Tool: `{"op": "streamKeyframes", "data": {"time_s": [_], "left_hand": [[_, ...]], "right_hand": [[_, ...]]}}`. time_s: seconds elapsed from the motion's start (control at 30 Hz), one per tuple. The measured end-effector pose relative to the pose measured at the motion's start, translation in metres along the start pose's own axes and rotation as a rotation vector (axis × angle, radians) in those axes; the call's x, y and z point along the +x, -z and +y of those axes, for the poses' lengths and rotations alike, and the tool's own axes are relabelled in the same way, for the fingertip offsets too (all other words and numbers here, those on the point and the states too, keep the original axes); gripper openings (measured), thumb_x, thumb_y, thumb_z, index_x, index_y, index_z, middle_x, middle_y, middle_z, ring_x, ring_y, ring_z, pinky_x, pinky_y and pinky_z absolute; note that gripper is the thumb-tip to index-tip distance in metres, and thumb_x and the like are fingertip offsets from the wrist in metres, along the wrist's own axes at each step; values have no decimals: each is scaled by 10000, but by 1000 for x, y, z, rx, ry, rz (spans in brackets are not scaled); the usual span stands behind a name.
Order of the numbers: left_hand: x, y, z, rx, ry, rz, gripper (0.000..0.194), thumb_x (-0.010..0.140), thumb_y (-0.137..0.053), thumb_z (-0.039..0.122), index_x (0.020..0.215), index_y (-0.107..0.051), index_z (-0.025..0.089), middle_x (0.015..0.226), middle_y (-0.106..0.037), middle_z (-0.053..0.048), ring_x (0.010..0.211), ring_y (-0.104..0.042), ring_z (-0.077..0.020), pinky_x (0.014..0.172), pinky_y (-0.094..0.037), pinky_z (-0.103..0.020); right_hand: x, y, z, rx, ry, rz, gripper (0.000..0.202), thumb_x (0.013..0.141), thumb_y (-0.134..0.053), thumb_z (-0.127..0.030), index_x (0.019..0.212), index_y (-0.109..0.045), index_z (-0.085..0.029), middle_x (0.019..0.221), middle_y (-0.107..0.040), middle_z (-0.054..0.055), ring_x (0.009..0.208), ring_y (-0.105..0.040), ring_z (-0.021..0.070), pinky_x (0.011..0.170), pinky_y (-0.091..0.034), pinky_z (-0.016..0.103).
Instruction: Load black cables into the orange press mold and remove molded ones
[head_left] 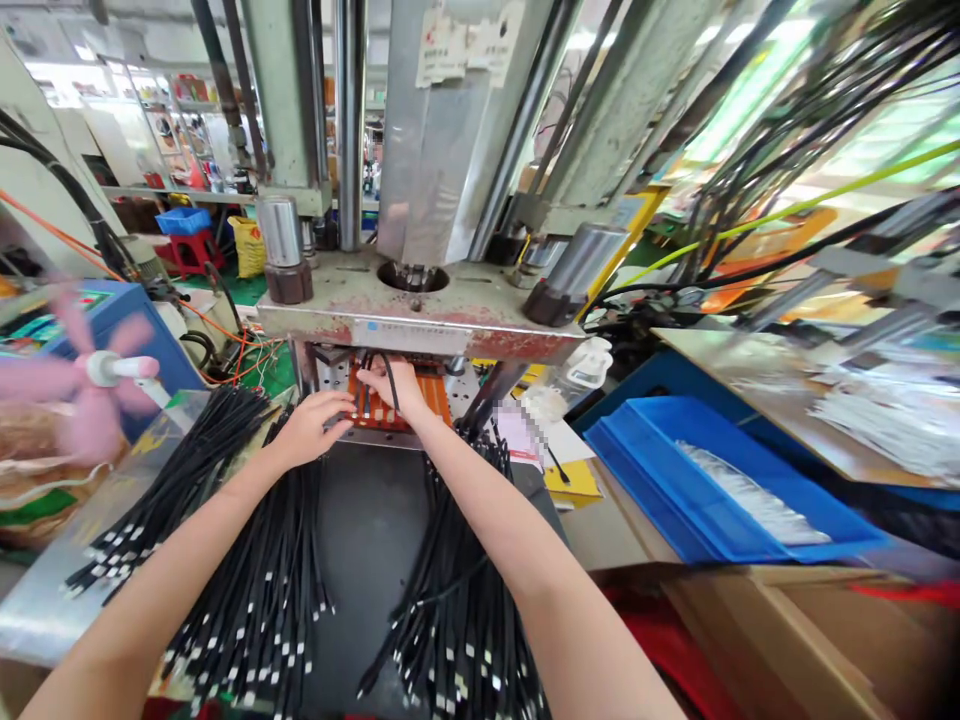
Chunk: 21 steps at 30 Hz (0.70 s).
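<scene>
Under the plate of a metal press (420,325) lies an orange-brown fixture (435,395) with several black cables (365,385) set in it. My right hand (394,388) reaches over the fixture, its fingers closed on a black cable that loops up beside it. At the fixture's left edge is my left hand (319,425), fingers apart and slightly curled, near the cable ends, with nothing seen in it. Bundles of black cables with pale connector tips lie left (262,590) and right (457,610) of the dark work surface (371,540), partly beneath my forearms.
A pink fan (105,370) stands at the left by a blue machine. Another cable bundle (180,470) lies on the left metal tray. To the right are a blue bin (637,470) with white items, a clear bottle (589,365), papers and cardboard boxes (795,640). Metal columns rise around the press.
</scene>
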<state>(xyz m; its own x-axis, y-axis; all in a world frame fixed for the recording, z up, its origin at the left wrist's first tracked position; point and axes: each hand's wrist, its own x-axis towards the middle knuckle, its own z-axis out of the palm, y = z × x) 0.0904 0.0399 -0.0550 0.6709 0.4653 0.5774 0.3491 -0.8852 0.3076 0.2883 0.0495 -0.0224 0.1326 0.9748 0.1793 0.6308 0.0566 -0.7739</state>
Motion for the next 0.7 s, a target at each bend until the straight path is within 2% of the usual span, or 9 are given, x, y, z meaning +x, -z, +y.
{"op": "streamKeyframes", "data": {"time_s": [0.1, 0.2, 0.3, 0.37, 0.47, 0.57, 0.63, 0.7], "left_hand": [[6, -13, -9, 58, -156, 36, 232, 954, -520, 246, 1093, -674, 141, 1150, -708, -99, 1101, -652, -200, 979, -517, -374], [3, -19, -13, 183, -238, 51, 241, 959, -501, 200, 1116, -673, 139, 1129, -720, -90, 1076, -671, -193, 1003, -512, -375], [-4, -17, -5, 362, -246, -54, 322, 956, -472, 168, 1238, -620, 117, 1254, -660, -120, 1190, -609, -235, 1073, -453, -411], [-8, -12, 2, 423, -230, -163, 390, 960, -476, 217, 1321, -559, 95, 1352, -585, -152, 1290, -525, -267, 1111, -406, -424], [-3, -2, 11, 427, -174, -305, 538, 954, -489, 410, 1396, -485, 102, 1414, -518, -178, 1344, -454, -299, 1112, -382, -451], [20, 2, 12, 427, -107, -396, 635, 947, -429, 531, 1398, -477, 87, 1417, -501, -195, 1317, -472, -313, 1083, -396, -450], [40, 1, 10, 440, -24, -420, 638, 971, -359, 521, 1410, -458, 68, 1443, -479, -188, 1324, -467, -299, 1071, -407, -432], [58, -3, 8, 457, 77, -424, 610, 994, -303, 482, 1414, -454, 66, 1446, -487, -172, 1319, -480, -285, 1056, -419, -428]], "right_hand": [[-2, -1, 7, 38, 20, -20, 273, 847, -632, -264, 590, -595, -180, 574, -652, -14, 588, -627, 132, 613, -415, 203], [-12, -1, 8, 13, 93, -17, 164, 820, -651, -192, 657, -658, -183, 646, -692, -10, 649, -651, 139, 649, -428, 208], [-20, 0, 7, -69, 182, -7, 88, 806, -664, -151, 744, -713, -192, 745, -722, 7, 733, -666, 155, 712, -445, 226], [-20, 0, 7, -125, 215, 6, 79, 807, -675, -150, 767, -730, -190, 786, -728, 19, 767, -663, 162, 749, -452, 238], [-9, -1, 8, -186, 190, 17, 60, 817, -689, -177, 803, -745, -194, 860, -741, 29, 847, -662, 168, 823, -455, 253], [6, -2, 11, -290, 71, 94, 93, 846, -668, -228, 890, -745, -200, 997, -740, 60, 970, -650, 202, 914, -447, 308], [11, -3, 13, -379, -12, 179, 155, 878, -619, -248, 968, -732, -190, 1073, -722, 98, 1021, -636, 236, 945, -440, 365], [8, -1, 15, -418, -33, 211, 191, 907, -567, -247, 1006, -718, -186, 1084, -716, 107, 1032, -631, 243, 948, -438, 378]]}}
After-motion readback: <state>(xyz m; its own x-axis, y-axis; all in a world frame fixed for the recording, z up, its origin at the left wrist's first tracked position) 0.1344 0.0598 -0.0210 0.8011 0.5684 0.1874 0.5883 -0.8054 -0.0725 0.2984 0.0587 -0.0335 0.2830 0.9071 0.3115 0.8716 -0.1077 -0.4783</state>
